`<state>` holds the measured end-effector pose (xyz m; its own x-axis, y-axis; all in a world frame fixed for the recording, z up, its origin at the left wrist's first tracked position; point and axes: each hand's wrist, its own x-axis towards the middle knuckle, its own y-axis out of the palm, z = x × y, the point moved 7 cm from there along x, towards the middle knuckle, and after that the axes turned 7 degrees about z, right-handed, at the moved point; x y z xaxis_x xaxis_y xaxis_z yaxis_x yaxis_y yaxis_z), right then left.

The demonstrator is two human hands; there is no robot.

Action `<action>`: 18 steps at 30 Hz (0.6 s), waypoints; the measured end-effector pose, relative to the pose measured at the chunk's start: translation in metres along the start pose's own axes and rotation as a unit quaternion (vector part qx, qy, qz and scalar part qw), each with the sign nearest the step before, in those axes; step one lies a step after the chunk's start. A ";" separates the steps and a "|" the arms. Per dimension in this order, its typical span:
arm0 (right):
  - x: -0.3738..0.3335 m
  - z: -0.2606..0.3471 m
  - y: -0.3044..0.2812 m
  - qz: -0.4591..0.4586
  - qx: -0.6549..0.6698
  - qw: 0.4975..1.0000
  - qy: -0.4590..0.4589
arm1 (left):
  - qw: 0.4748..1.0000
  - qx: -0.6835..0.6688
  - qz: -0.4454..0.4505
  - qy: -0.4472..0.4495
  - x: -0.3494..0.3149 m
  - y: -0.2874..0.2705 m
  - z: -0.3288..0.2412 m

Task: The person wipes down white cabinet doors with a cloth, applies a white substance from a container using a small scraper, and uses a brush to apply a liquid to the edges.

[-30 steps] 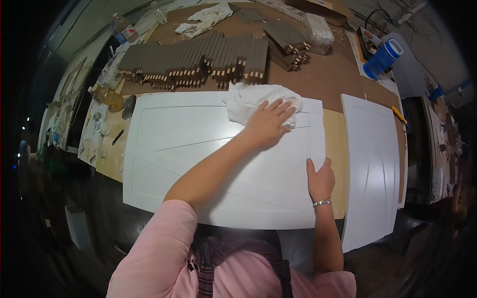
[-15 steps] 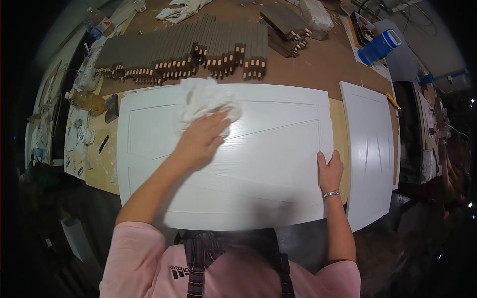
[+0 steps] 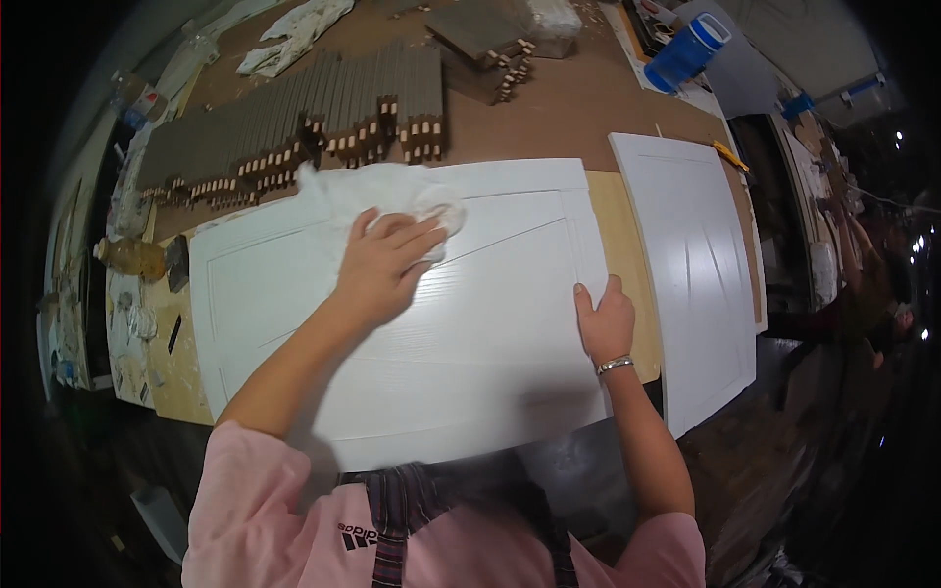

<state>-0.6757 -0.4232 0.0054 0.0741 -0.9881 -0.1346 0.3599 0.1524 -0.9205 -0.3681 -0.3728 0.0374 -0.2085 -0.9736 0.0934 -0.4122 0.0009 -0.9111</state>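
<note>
A white cabinet door panel (image 3: 480,338) with grooved lines lies flat before me. My left hand (image 3: 380,267) bunches a white cloth (image 3: 368,193) and presses it on the panel near its far edge. Some fingers curl into the cloth's folds, and part of it spreads out flat beneath. On the panel's right edge is my right hand (image 3: 608,321), a bracelet at its wrist. Its thumb lies on top of the panel; the fingers wrap round the edge and are partly hidden below.
A narrower white panel (image 3: 686,265) lies to the right. Behind stand rows of brown slats (image 3: 304,118) with pale dowel ends. A blue bottle (image 3: 689,51), a yellow knife (image 3: 730,157) and an amber bottle (image 3: 132,257) lie around the table. Another person (image 3: 863,284) is at far right.
The whole view has shifted and tilted, so the scene sits further left. My left hand and the cloth have slid slightly right along the panel. My right hand keeps its place on the edge.
</note>
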 end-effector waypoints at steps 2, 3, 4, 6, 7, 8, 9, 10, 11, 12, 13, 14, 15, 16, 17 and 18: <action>-0.005 -0.001 -0.001 -0.016 -0.009 1.000 0.003 | 0.999 0.042 -0.006 0.003 0.002 0.007 -0.007; -0.005 0.006 -0.002 -0.001 -0.012 1.000 0.000 | 0.999 0.039 -0.012 0.036 0.015 0.008 -0.024; -0.003 0.011 0.000 0.012 -0.016 1.000 -0.004 | 0.997 0.036 -0.019 0.069 0.043 0.015 -0.043; 0.000 0.017 0.002 0.025 -0.016 1.000 -0.009 | 0.994 0.032 -0.008 0.101 0.087 0.035 -0.064; -0.001 0.020 0.006 0.042 -0.020 0.999 -0.011 | 0.993 0.029 -0.007 0.115 0.102 0.042 -0.072; -0.002 0.020 0.005 0.042 -0.018 0.999 -0.016 | 0.991 0.029 -0.007 0.129 0.108 0.044 -0.076; -0.004 0.012 0.001 0.024 -0.020 0.999 -0.016 | 0.991 0.030 -0.005 0.130 0.100 0.041 -0.075; -0.006 0.008 -0.002 0.005 -0.020 1.000 -0.018 | 0.995 0.028 0.026 0.095 0.085 0.033 -0.062; -0.005 0.003 -0.002 0.007 -0.002 1.000 -0.008 | 0.996 0.026 0.058 0.059 0.066 0.027 -0.043; -0.006 0.005 -0.002 0.010 0.004 1.000 -0.014 | 0.998 0.014 0.061 0.012 0.037 0.014 -0.010; -0.005 0.009 -0.002 0.006 -0.007 1.000 -0.017 | 0.997 0.027 0.063 -0.033 0.000 -0.006 0.020; -0.006 0.008 -0.004 0.002 -0.022 1.000 -0.015 | 0.996 0.032 0.052 -0.067 -0.038 -0.022 0.053; -0.005 0.004 -0.004 0.004 -0.021 1.000 -0.011 | 0.993 0.034 0.041 -0.107 -0.079 -0.034 0.088; -0.004 0.006 -0.006 0.007 -0.017 1.000 -0.017 | 0.985 0.052 0.025 -0.161 -0.124 -0.054 0.127; -0.003 0.009 -0.006 0.000 -0.018 1.000 -0.016 | 0.971 0.072 0.001 -0.228 -0.174 -0.076 0.167; -0.004 0.015 -0.004 -0.005 -0.015 1.000 -0.018 | 0.949 0.026 -0.023 -0.314 -0.226 -0.108 0.207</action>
<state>-0.6637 -0.4193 0.0155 0.1044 -0.9881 -0.1127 0.3325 0.1415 -0.9324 -0.0930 -0.2001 0.0319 0.3840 -0.9168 -0.1094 -0.3605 -0.0398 -0.9319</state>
